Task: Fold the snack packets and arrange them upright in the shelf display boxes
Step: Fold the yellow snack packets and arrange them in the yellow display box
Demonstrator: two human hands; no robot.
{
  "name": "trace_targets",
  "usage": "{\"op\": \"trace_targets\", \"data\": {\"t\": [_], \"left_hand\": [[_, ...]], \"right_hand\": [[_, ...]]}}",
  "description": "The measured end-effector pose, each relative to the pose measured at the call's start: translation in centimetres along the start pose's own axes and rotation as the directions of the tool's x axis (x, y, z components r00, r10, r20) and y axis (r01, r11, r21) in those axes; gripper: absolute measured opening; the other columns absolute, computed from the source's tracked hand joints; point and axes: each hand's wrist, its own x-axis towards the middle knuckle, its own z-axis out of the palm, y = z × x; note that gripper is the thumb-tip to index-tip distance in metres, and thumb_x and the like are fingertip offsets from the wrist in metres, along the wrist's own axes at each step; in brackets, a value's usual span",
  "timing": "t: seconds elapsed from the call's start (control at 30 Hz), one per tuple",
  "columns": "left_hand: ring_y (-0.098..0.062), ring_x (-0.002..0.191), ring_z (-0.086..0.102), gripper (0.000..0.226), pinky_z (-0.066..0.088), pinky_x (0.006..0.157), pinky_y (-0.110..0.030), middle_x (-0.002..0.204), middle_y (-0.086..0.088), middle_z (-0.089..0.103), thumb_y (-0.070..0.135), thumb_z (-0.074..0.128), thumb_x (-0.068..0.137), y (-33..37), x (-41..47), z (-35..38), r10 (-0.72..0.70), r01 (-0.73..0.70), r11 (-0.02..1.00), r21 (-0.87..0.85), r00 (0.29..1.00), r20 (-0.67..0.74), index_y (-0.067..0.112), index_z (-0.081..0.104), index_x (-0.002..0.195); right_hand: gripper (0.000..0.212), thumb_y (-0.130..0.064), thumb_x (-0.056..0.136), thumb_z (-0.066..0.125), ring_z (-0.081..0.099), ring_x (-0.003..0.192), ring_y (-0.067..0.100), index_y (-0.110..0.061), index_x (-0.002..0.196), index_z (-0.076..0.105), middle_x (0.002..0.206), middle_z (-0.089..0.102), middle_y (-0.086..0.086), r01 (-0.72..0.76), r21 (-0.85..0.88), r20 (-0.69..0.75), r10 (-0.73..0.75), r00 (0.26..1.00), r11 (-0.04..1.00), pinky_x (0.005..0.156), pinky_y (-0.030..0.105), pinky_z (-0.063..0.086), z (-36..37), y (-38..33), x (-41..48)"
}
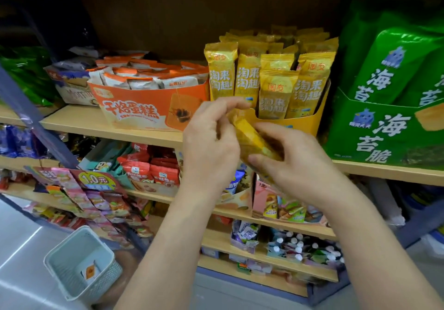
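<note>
A yellow snack packet (249, 139) lies tilted between both my hands, just in front of the yellow display box (305, 123). My left hand (211, 144) pinches its upper end with thumb and fingers. My right hand (295, 160) grips its lower part from the right. Several matching yellow packets (276, 81) stand upright inside that box on the top wooden shelf (96, 122). Part of the held packet is hidden behind my fingers.
An orange display box (144, 108) of white-and-orange packets stands left of the yellow one. A green seaweed box (384, 129) stands to the right. Lower shelves carry many mixed snacks. A pale grey basket (81, 261) with one small packet sits on the floor.
</note>
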Motion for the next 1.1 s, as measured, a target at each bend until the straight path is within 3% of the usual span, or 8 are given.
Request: {"op": "trace_targets", "data": {"t": [0.07, 0.17, 0.37, 0.57, 0.67, 0.77, 0.93, 1.1], "left_hand": [[-0.001, 0.1, 0.058, 0.033, 0.049, 0.088, -0.024, 0.103, 0.005, 0.065, 0.01, 0.043, 0.088, 0.7, 0.1, 0.3, -0.008, 0.009, 1.0, -0.021, 0.999, 0.033, 0.023, 0.071, 0.099], [-0.003, 0.1, 0.06, 0.021, 0.051, 0.088, -0.028, 0.103, 0.007, 0.067, 0.021, 0.054, 0.089, 0.2, -0.2, 0.5, -0.055, 0.055, 0.998, 0.003, 0.994, 0.096, 0.023, 0.071, 0.101], [-0.005, 0.082, 0.06, 0.026, 0.053, 0.075, -0.033, 0.083, 0.017, 0.067, 0.011, 0.055, 0.097, -1.5, 0.2, -1.1, -0.191, 0.183, 0.981, -0.071, 0.97, -0.148, 0.03, 0.071, 0.088], [-0.014, 0.105, 0.062, 0.026, 0.052, 0.095, -0.047, 0.095, 0.018, 0.069, 0.017, 0.052, 0.1, -3.0, -0.3, -1.1, -0.38, 0.35, 0.916, -0.198, 0.913, -0.144, 0.031, 0.072, 0.09], [-0.007, 0.108, 0.059, 0.012, 0.05, 0.095, -0.026, 0.108, 0.013, 0.066, 0.026, 0.059, 0.096, -2.5, -0.5, -1.2, -0.276, 0.272, 0.956, -0.113, 0.961, -0.025, 0.03, 0.069, 0.102], [0.005, 0.125, 0.04, 0.039, 0.032, 0.102, -0.012, 0.129, 0.022, 0.051, 0.043, 0.071, 0.082, -2.2, -0.6, -1.5, -0.193, 0.173, 0.972, 0.159, 0.974, 0.119, 0.039, 0.061, 0.12], [-0.012, 0.131, 0.046, 0.063, 0.019, 0.119, -0.051, 0.136, 0.007, 0.057, 0.039, 0.078, 0.076, -1.6, -1.1, -0.5, 0.097, -0.235, 0.813, 0.533, 0.957, 0.274, 0.027, 0.057, 0.134], [-0.02, 0.117, 0.058, 0.052, 0.045, 0.1, -0.049, 0.125, 0.001, 0.065, 0.027, 0.067, 0.078, -0.9, -1.5, 1.3, 0.249, -0.358, 0.811, 0.462, 0.927, 0.281, 0.018, 0.06, 0.129]], "right_hand": [[0.049, -0.022, 0.084, 0.073, 0.057, 0.102, 0.003, -0.031, 0.13, 0.058, 0.106, 0.062, -0.019, 0.011, -0.025, -0.027, -0.012, 1.0, 1.0, 0.084, 0.018, 0.044, -0.5, -0.3, 0.2], [0.055, -0.024, 0.085, 0.072, 0.058, 0.113, 0.015, -0.037, 0.135, 0.053, 0.12, 0.065, -0.009, 0.006, -0.088, -0.009, -0.007, 1.0, 0.996, 0.097, 0.037, 0.046, -0.8, 0.2, -0.1], [0.057, -0.041, 0.082, 0.073, 0.055, 0.122, 0.017, -0.041, 0.134, 0.052, 0.132, 0.06, -0.01, -0.078, -0.222, 0.018, 0.084, 0.996, 0.972, 0.101, 0.043, 0.046, -3.0, 0.7, -0.8], [0.035, -0.031, 0.074, 0.079, 0.061, 0.089, -0.006, -0.035, 0.107, 0.068, 0.099, 0.067, -0.02, -0.105, -0.003, -0.144, 0.104, 0.984, 0.994, 0.076, 0.011, 0.046, -4.6, 1.1, -1.6], [0.032, -0.027, 0.073, 0.081, 0.06, 0.086, -0.009, -0.034, 0.102, 0.069, 0.091, 0.065, -0.025, -0.105, 0.036, -0.221, 0.111, 0.969, 0.994, 0.068, 0.005, 0.044, -4.7, 1.3, -1.6], [0.03, -0.025, 0.073, 0.082, 0.06, 0.081, -0.01, -0.036, 0.098, 0.068, 0.087, 0.066, -0.024, -0.099, 0.048, -0.265, 0.109, 0.958, 0.994, 0.064, 0.004, 0.044, -4.9, 1.1, -1.6], [0.026, -0.028, 0.073, 0.083, 0.06, 0.064, 0.003, -0.038, 0.091, 0.069, 0.076, 0.068, -0.016, -0.09, 0.133, -0.284, 0.125, 0.951, 0.987, 0.06, 0.02, 0.049, -5.0, 0.5, -1.3], [0.024, -0.03, 0.071, 0.083, 0.068, 0.076, 0.007, -0.034, 0.091, 0.07, 0.083, 0.072, -0.009, -0.071, 0.276, -0.258, 0.145, 0.955, 0.959, 0.07, 0.031, 0.058, -4.6, 0.0, -1.2]]}}
